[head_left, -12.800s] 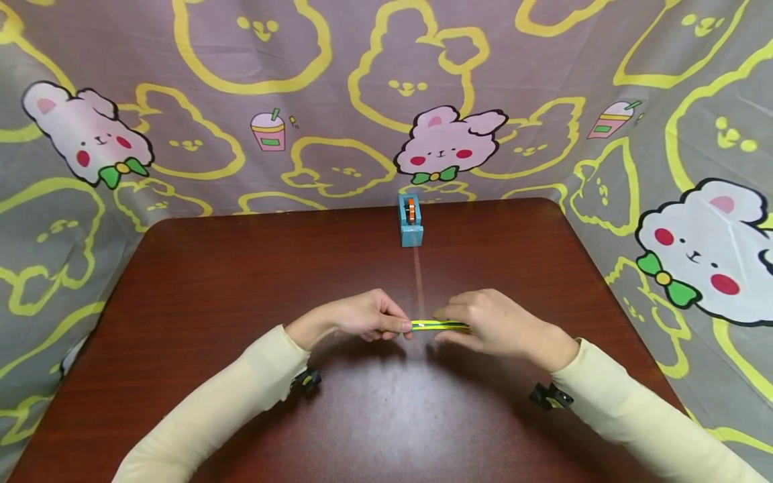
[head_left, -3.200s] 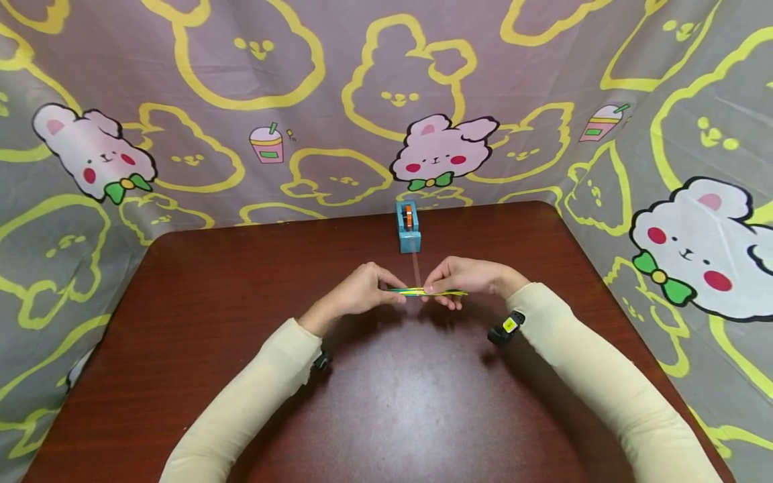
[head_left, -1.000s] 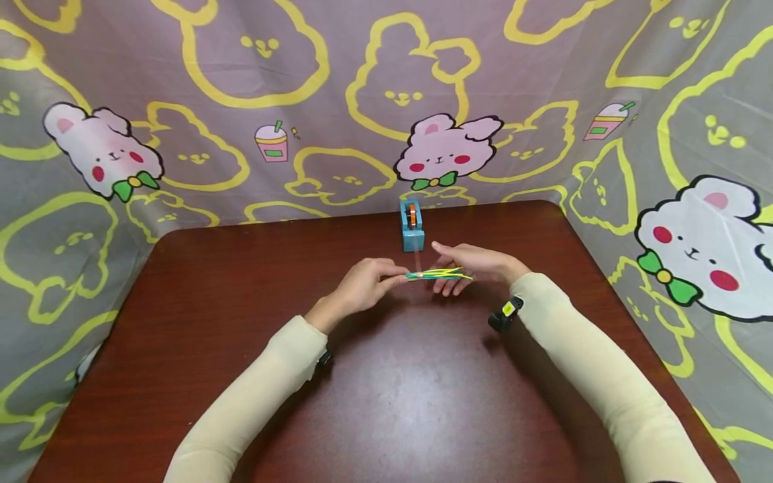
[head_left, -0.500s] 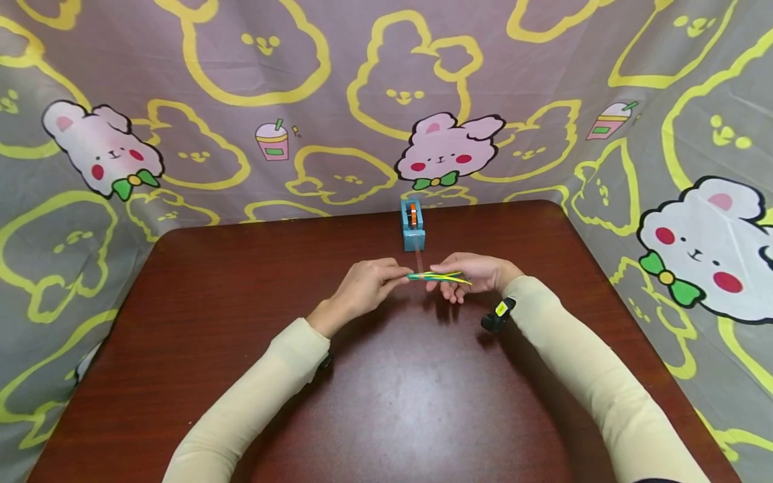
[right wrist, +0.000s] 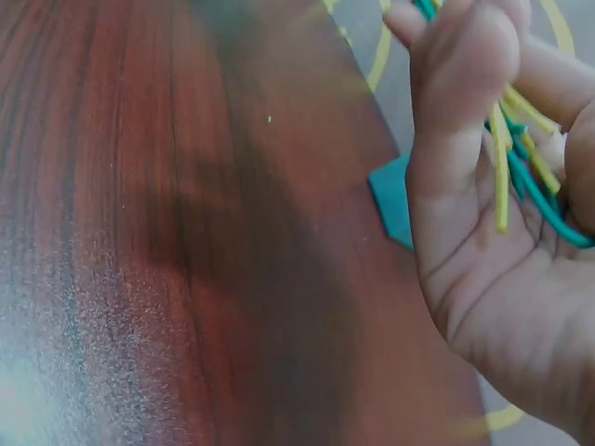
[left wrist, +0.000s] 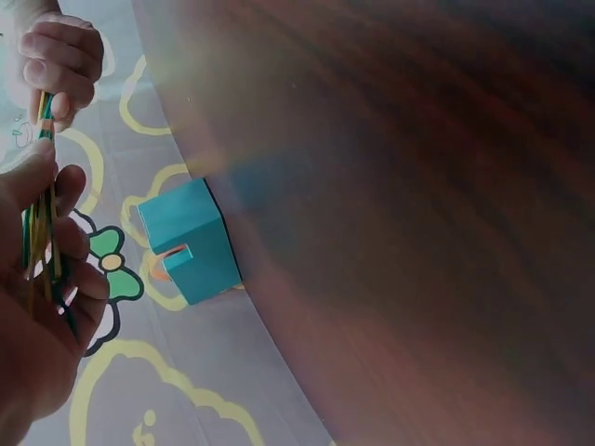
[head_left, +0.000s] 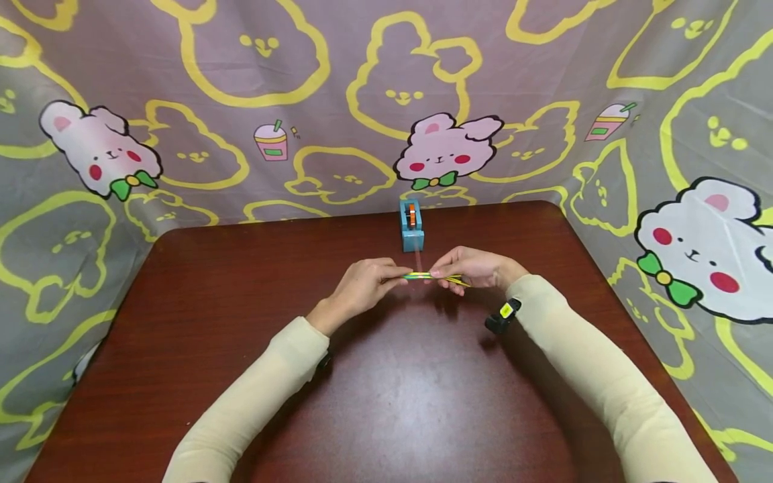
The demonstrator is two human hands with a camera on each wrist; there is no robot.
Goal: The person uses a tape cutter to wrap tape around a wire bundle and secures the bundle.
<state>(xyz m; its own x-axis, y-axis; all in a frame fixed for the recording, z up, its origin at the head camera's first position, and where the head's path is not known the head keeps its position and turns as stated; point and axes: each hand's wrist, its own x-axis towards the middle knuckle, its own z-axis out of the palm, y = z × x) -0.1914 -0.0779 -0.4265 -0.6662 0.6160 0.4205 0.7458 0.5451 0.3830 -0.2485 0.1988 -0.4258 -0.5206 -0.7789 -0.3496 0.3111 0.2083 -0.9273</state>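
Roll the bundle of yellow and green strands [head_left: 412, 275] in small, even turns, gathering the strands tightly first so none slips out from under the tape [head_left: 418, 260]. A light, steady tension on that strip, square to the strands, should help it lie flat; too hard a pull could drag the blue dispenser [head_left: 413, 237] forward. The loose ends [right wrist: 502, 177] splay across your right palm, so watch that they don't fold back into the tape.

Your bundle hangs level between both hands, raised over the bench [head_left: 241, 295] in front of the dispenser, with the tape reaching it. Your left hand [head_left: 361, 285] pinches its left end between thumb and fingers. Your right hand [head_left: 474, 268] pinches it just right of the tape, palm cupped around the ends. Both forearms angle inward from the near side, fingertips facing each other.
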